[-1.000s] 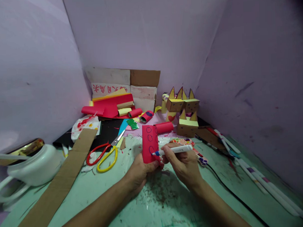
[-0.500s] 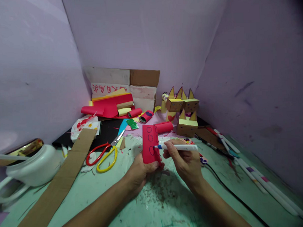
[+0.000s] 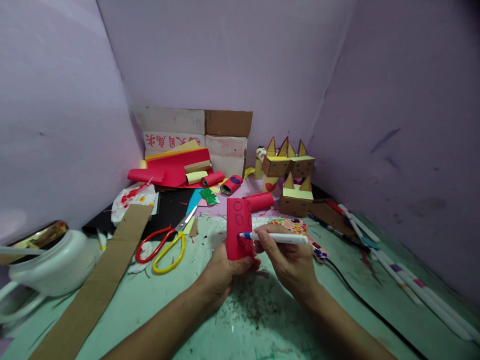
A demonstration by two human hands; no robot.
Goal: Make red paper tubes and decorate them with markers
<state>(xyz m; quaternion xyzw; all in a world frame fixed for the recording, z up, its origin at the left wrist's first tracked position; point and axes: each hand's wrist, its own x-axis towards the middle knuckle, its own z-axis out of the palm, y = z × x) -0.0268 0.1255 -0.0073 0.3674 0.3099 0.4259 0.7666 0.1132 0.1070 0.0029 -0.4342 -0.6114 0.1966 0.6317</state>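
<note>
A red paper-covered piece (image 3: 235, 249) stands upright in my left hand (image 3: 223, 272), whose thumb and fingers close round its lower end. Dark outlined ovals run down its front in two columns. My right hand (image 3: 290, 262) grips a white marker pen (image 3: 287, 238) with a blue collar. The pen's tip rests on or very near the red surface at the lowest oval on the left. Whether the red piece is a full tube or a folded box I cannot tell. Just behind it lies a red paper roll (image 3: 260, 202).
Scissors (image 3: 167, 245) with red and yellow handles and a long cardboard strip (image 3: 90, 290) lie left, beside a white pot (image 3: 56, 262). Eared cardboard boxes (image 3: 297, 200) stand behind right. A black cable (image 3: 366, 299) and white pens (image 3: 421, 294) lie right.
The pen tip has shifted a little left and down across the red piece, and my right hand moved slightly left with it. My left hand holds nearly still.
</note>
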